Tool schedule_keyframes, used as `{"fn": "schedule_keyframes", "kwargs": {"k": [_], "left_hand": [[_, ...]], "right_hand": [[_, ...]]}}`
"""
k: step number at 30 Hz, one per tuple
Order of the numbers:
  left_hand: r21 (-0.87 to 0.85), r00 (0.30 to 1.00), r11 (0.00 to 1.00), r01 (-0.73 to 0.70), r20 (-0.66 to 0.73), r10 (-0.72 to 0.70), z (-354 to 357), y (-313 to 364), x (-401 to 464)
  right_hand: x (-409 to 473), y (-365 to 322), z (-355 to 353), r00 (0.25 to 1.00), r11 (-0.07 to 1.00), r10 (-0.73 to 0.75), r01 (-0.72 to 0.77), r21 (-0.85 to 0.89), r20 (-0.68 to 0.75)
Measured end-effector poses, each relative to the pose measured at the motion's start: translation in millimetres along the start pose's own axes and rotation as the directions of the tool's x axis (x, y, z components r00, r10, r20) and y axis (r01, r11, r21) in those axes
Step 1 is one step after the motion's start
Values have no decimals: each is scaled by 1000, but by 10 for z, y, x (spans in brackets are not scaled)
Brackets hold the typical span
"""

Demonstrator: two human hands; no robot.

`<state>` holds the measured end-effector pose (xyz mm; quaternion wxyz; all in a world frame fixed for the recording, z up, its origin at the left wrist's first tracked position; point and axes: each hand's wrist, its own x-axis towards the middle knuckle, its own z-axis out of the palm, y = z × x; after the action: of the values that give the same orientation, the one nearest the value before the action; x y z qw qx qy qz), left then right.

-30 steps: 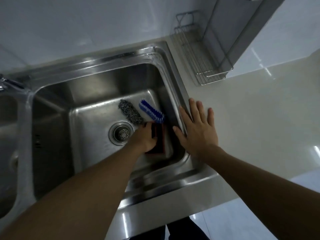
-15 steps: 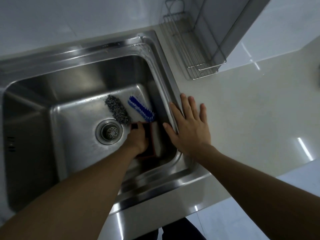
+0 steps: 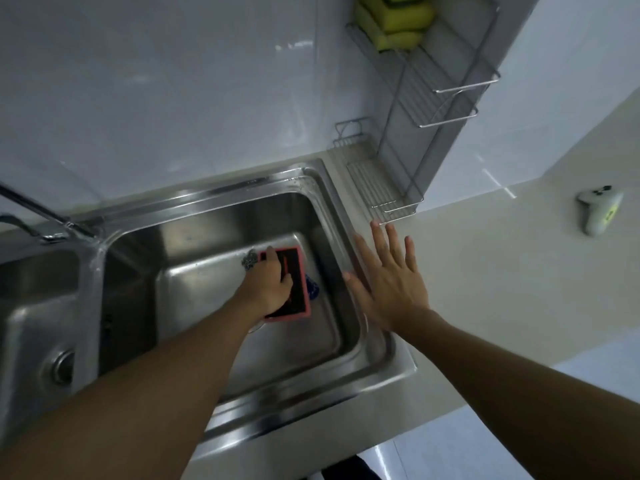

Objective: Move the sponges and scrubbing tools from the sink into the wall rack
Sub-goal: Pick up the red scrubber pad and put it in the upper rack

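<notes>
My left hand (image 3: 270, 285) grips a flat pink sponge with a dark scouring face (image 3: 297, 282), held up above the floor of the steel sink (image 3: 194, 209). Beneath it a steel wool pad (image 3: 248, 260) peeks out at the left and a bit of the blue brush (image 3: 312, 289) at the right. My right hand (image 3: 391, 282) lies flat and open on the sink's right rim. The wire wall rack (image 3: 446, 84) hangs at the upper right, with yellow-green sponges (image 3: 398, 19) on its top shelf.
A faucet (image 3: 38, 216) reaches in from the left over the divider to a second basin (image 3: 38, 306). A white game controller (image 3: 599, 211) lies on the pale counter at the far right. Tiled wall stands behind the sink.
My left hand has closed on the pink sponge and raised it off the sink floor, covering most of the brush and steel wool. The view has tilted up, showing the rack's upper shelves.
</notes>
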<state>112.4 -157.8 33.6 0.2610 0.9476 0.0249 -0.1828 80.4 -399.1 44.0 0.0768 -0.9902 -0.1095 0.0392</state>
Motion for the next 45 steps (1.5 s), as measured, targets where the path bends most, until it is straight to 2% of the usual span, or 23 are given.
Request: {"fn": "schedule_keyframes", "kwargs": {"k": [6, 10, 16, 20, 24, 28, 31, 37, 41, 45], "left_hand": [[15, 988, 997, -75, -136, 76, -635, 436, -81], [-53, 961, 983, -173, -228, 157, -1071, 798, -92], [-107, 893, 950, -294, -386, 233, -1659, 1459, -23], [-188, 853, 909, -372, -454, 255, -1994, 1924, 67], [-212, 827, 871, -442, -473, 305, -2215, 2338, 164], [-213, 844, 874, -436, -435, 315, -2287, 2698, 282], [-228, 857, 864, -449, -384, 344, -2260, 2897, 354], [-333, 922, 860, -386, -121, 367, -2188, 2983, 537], [-190, 934, 926, -325, 91, 347, -2298, 3018, 575], [-78, 925, 935, -346, 140, 354, -2431, 3097, 622]], "right_hand": [[79, -47, -635, 984, 999, -34, 27, -46, -174], [120, -13, -1055, 961, 998, -57, 47, -43, -272], [232, 216, -1684, 867, 994, -107, 86, -64, -486], [458, 459, -2131, 772, 997, -70, 34, -68, -631], [745, 737, -2494, 730, 996, 18, -74, -52, -683], [1008, 959, -2769, 710, 990, 47, -127, -61, -703], [1139, 1094, -2783, 721, 986, 3, -117, -118, -693], [1264, 1276, -2644, 679, 980, -69, -90, -177, -731], [1321, 1297, -2596, 646, 985, -78, -68, -159, -759], [1360, 1307, -2575, 632, 986, -76, -65, -150, -771]]}}
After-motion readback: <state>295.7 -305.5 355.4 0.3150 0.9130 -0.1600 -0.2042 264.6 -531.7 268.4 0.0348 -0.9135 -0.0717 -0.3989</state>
